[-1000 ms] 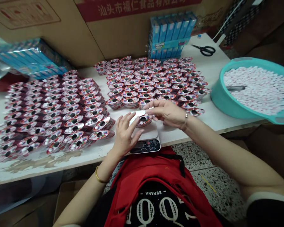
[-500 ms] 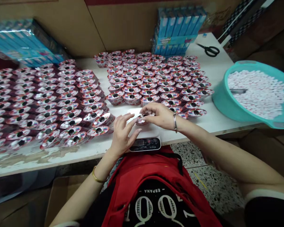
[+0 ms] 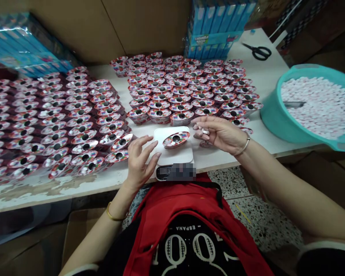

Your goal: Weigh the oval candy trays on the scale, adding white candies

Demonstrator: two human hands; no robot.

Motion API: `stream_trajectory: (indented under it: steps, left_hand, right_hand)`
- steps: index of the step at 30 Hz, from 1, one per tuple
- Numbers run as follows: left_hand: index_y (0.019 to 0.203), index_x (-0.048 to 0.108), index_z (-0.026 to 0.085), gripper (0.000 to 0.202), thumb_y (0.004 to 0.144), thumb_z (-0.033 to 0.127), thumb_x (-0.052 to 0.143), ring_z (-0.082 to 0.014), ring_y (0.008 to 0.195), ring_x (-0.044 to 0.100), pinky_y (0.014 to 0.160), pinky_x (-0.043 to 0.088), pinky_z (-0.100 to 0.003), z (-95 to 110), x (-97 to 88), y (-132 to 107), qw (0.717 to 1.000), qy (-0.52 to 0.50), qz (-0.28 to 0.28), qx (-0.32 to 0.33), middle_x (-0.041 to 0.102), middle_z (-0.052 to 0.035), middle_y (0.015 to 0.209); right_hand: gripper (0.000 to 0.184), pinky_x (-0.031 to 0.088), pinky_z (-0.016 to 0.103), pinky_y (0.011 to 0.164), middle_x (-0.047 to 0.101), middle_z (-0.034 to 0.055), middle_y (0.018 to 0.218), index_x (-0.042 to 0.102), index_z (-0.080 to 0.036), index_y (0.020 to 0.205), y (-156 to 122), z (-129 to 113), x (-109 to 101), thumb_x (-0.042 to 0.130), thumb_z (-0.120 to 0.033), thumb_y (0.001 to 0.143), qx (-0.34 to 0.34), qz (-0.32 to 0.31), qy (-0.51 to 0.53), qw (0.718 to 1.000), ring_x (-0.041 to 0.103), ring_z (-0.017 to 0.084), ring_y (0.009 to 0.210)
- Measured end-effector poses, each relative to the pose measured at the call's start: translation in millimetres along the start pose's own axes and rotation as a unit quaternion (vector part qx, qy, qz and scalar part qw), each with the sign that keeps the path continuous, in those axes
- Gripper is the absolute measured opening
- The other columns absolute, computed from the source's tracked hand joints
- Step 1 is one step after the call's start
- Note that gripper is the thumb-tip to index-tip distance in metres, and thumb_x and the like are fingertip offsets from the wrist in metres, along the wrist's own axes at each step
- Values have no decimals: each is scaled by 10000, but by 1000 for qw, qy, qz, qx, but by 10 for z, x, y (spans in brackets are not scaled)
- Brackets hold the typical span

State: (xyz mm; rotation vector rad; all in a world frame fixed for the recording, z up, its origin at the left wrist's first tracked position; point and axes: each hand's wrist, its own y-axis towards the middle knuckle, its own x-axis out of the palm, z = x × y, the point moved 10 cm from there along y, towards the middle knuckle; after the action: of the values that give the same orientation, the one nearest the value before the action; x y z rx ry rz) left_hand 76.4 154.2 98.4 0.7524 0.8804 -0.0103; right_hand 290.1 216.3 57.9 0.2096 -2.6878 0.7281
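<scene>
A small oval-topped box [image 3: 169, 144], printed red and white with a dark round hole in its top, stands on the white digital scale [image 3: 175, 156]. To its right, my right hand [image 3: 221, 134] is closed around a few small white candies [image 3: 204, 131], held apart from the box. My left hand [image 3: 140, 161] is to the left of the scale, its fingers spread and nothing in them. The scale's display is partly blurred out.
Rows of similar oval-topped boxes [image 3: 179, 98] fill the table behind and to the left, some with white candies on top. At right stands a turquoise basin [image 3: 273, 119] of white candies with a metal scoop [image 3: 293, 104]. Blue packs [image 3: 209, 38] and black scissors [image 3: 260, 51] lie farther back.
My right hand has moved right, off the box on the scale, with white candies in its fingers. My left hand has drawn slightly left, uncovering the scale.
</scene>
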Motion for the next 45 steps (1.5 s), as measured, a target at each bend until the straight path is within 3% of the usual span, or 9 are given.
stream_trajectory:
  steps: [5,10,13,16,23,26,30,37,45]
  left_hand:
    - [1231,559,276,379,853,268,588,-237,1179,523,1002,407,-437,53,77,-45,1000,-5,-13,12,583,-92,1225]
    - [1260,558,265,436,835,339,623,-264,1238,476,1049,348,-468,215,251,-25,997,22,-56,58,553,-109,1307]
    - [1273,549,268,447,845,384,607,-269,1261,456,1066,320,-481,254,325,30,995,35,-64,65,536,-113,1345]
    - [1301,521,278,468,858,416,581,-268,1271,447,1069,315,-483,230,342,75,996,20,-60,57,517,-110,1369]
    - [1292,528,263,458,860,408,574,-271,1254,458,1055,330,-467,86,223,46,999,-1,-32,17,523,-118,1330]
    - [1285,531,254,453,857,394,582,-270,1247,464,1053,331,-463,83,197,28,999,-5,-28,16,533,-120,1310]
    - [1274,537,264,440,854,386,588,-268,1243,471,1050,335,-461,61,205,23,1000,-4,-29,6,540,-112,1304]
    - [1247,554,264,409,854,375,588,-263,1234,481,1045,351,-462,26,199,-8,999,-3,-31,-8,542,-111,1299]
    - [1231,564,253,396,848,345,602,-261,1220,488,1035,365,-465,-11,138,-38,1000,-10,-17,-7,550,-118,1276]
  right_hand:
    - [155,331,181,433,599,5,685,608,-134,889,-44,70,14,668,-132,746,-3,-5,-48,999,443,45,494]
    - [51,257,189,402,556,-22,555,605,-141,857,5,45,224,618,-175,822,-32,-27,-163,986,405,51,433]
    - [41,280,196,426,523,-39,518,616,-142,836,69,38,359,619,-182,828,-50,-39,-239,969,420,61,441]
    - [37,338,211,488,522,-46,535,637,-142,813,123,2,509,641,-178,806,-89,-53,-344,933,454,72,475]
    - [175,368,239,612,608,-6,683,687,-136,972,97,-124,739,659,-165,802,-122,-48,-574,808,512,113,632]
    - [234,370,243,635,625,9,721,682,-137,1028,89,-134,770,653,-136,796,-109,-51,-604,787,528,124,668]
    - [174,375,247,631,611,9,715,692,-153,958,111,-152,826,658,-130,789,-132,-57,-578,804,512,123,658]
    - [52,382,246,595,578,-7,655,687,-157,810,176,-146,765,638,-147,794,-167,-61,-461,869,489,106,612]
    - [131,411,238,591,628,6,714,698,-169,764,153,-130,724,605,-79,784,-170,-60,-370,912,523,100,629]
